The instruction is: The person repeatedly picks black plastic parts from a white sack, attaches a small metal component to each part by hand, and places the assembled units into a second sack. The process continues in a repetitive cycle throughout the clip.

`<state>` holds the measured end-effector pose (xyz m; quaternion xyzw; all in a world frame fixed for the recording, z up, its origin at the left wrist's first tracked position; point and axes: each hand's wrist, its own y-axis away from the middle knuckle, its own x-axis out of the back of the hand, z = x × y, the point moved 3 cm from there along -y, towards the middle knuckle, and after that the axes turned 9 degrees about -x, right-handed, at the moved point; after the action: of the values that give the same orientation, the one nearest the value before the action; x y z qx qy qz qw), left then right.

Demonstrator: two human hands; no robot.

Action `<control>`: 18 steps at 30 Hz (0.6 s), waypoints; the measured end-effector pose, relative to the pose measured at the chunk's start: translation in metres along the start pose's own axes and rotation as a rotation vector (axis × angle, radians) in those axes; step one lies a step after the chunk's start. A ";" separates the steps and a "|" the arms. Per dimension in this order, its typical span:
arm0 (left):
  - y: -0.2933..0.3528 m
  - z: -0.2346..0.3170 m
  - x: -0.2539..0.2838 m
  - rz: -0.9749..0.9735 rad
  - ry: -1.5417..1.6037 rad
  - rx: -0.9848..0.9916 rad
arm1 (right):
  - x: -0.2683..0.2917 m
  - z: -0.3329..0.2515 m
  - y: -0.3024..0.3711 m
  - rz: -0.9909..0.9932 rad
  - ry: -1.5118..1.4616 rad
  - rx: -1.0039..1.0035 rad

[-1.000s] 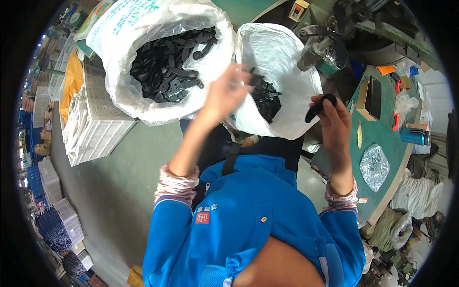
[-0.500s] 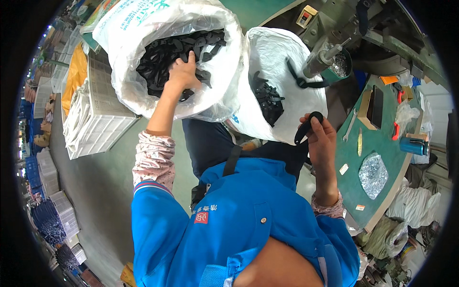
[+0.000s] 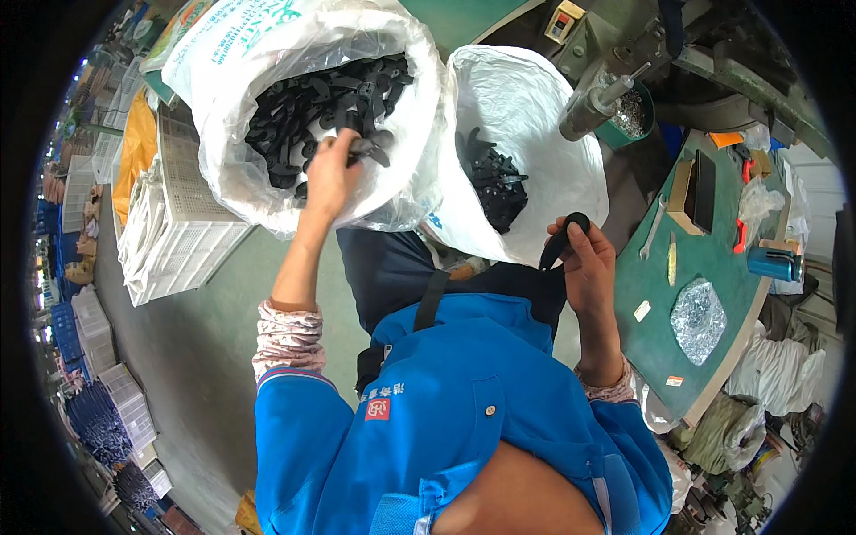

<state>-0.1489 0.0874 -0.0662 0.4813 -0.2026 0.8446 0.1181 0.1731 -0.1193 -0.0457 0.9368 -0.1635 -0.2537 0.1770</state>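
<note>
My left hand point(image 3: 330, 178) is inside the mouth of a large white bag point(image 3: 223, 169), its fingers closed on black curved plastic pieces point(image 3: 370, 145). How many it grips I cannot tell. Under and beyond it lies a heap of similar black pieces point(image 3: 294, 116). My right hand point(image 3: 586, 263) holds one black curved plastic piece point(image 3: 562, 241) with a rounded end, between thumb and fingers. That hand is just outside the near right rim of a second white bag point(image 3: 557, 107), where a smaller pile of black parts point(image 3: 499, 192) rests.
A machine with a metal cylinder point(image 3: 588, 111) stands at the far right, beside a green container of small metal parts point(image 3: 631, 116). A green table point(image 3: 637, 276) at right bears a wrench point(image 3: 654, 227), an open box point(image 3: 682, 201) and a blue cup point(image 3: 774, 264). White crates point(image 3: 192, 232) stand left.
My left hand has drawn nearer to me and closed on pieces from the heap. The long black piece over the second bag's right side is gone from there. My right hand keeps its piece, turned slightly.
</note>
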 end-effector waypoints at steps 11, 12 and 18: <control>-0.044 -0.031 0.062 0.222 0.859 0.358 | -0.005 0.003 -0.003 -0.092 0.032 -0.021; -0.040 -0.027 0.059 0.225 0.891 0.396 | -0.008 0.002 -0.002 -0.125 0.017 -0.007; -0.013 -0.003 0.047 0.054 1.244 0.398 | -0.035 -0.005 0.001 -0.100 0.141 -0.029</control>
<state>-0.1701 0.1011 -0.0242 -0.0897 0.0517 0.9895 0.1008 0.1473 -0.1056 -0.0264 0.9566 -0.1002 -0.1982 0.1887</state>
